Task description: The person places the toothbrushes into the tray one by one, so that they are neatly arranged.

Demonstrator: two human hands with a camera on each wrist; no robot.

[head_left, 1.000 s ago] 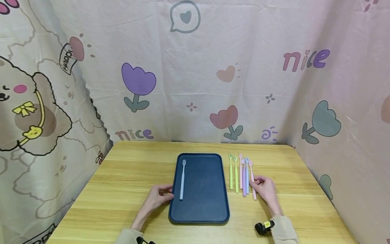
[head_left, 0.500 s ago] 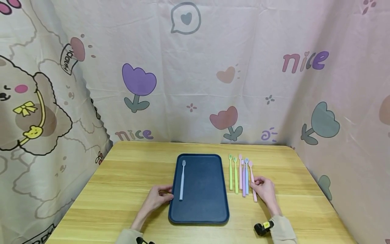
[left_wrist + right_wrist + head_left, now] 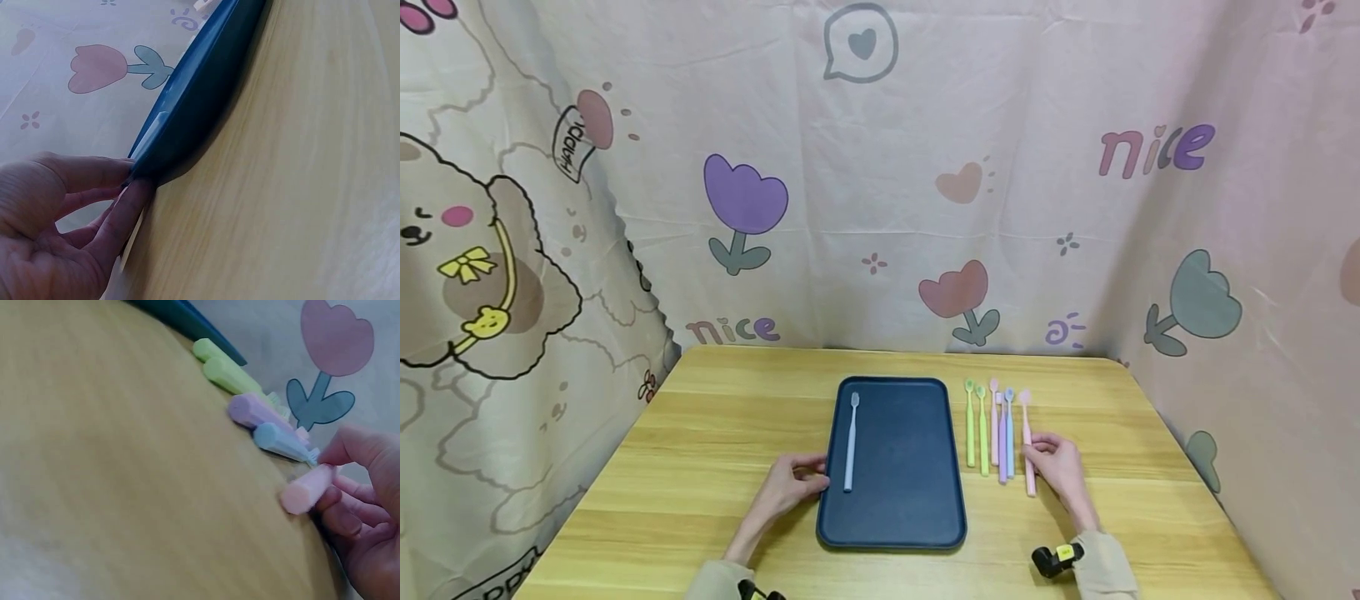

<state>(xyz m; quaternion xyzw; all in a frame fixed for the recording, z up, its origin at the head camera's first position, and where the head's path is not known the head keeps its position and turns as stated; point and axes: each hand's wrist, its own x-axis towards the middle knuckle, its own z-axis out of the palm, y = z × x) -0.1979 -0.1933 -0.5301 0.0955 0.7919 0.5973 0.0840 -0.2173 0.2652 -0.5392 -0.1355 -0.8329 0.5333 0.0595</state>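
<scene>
My right hand (image 3: 1058,465) pinches the handle of a pink toothbrush (image 3: 306,490) between thumb and fingers, at the right end of a row of toothbrushes. To its left on the table lie a blue toothbrush (image 3: 1010,442), a purple toothbrush (image 3: 1002,450), another pink one and two green toothbrushes (image 3: 983,437). A dark blue tray (image 3: 902,517) stands left of the row, with one pale blue toothbrush (image 3: 850,450) lying lengthwise near its left side. My left hand (image 3: 788,486) grips the tray's left rim, thumb on the rim and fingers at its side in the left wrist view.
The wooden table (image 3: 700,433) bears the tray and the row of brushes. A patterned curtain (image 3: 850,208) hangs behind the table and along both sides. A small black camera (image 3: 1054,561) sits on the right wrist.
The pink toothbrush in my right hand has shifted a little to the right, away from the blue one, and stands straighter. My left hand stays on the tray.
</scene>
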